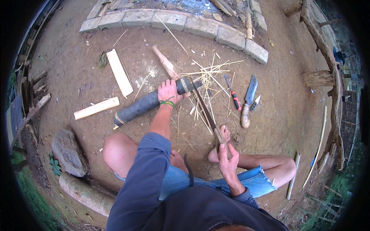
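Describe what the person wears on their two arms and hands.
Both hands are bare, no gloves. The left arm has a loose blue long sleeve pushed up past the elbow, leaving the forearm bare. A green wristband with a thin yellow edge sits just behind the left hand. The right hand wears nothing; the same blue sleeve bunches at its wrist.

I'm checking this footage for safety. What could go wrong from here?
The long blade in the right hand meets the dark tube close beside the left hand gripping it, so a slip could cut those fingers. The blade's handle end sits by the bare foot, which a pull-back might catch. The knives lying loose nearby could be knelt on.
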`<state>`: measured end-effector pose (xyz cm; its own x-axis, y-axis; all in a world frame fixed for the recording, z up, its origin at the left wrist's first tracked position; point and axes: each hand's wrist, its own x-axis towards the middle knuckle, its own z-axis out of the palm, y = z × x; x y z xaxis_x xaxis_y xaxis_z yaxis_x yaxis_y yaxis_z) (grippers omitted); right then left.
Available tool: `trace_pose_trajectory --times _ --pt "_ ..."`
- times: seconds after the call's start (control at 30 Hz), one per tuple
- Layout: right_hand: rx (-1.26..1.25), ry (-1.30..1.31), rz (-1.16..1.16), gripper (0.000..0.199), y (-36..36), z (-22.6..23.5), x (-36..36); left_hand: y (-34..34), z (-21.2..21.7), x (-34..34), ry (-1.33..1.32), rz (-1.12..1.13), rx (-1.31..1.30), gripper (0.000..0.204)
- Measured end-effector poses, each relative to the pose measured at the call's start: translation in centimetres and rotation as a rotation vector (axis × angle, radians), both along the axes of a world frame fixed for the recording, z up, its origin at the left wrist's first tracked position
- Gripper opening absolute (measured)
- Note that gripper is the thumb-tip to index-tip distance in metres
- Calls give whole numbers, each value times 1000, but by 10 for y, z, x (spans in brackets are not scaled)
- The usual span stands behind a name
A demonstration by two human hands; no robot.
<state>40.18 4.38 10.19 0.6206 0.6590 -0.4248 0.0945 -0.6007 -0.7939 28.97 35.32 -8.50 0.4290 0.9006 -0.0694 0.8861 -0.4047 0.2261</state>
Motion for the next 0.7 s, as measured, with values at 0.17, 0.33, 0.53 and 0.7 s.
trace_pose_trajectory --times 0.17,0.33,0.53,0.7 --pt "40 -199 89 35 10 22 -10 7 -3 -2 -2 -8 -63 65" --pt "-39 -123 33 34 38 39 -9 19 -8 -7 -12 19 -105 69" --pt "-29 -484 213 35 54 -25 4 10 0 -4 -45 3 -29 74" --pt "46 -595 263 38 69 -43 1 27 4 -5 -32 -2 -150 76"
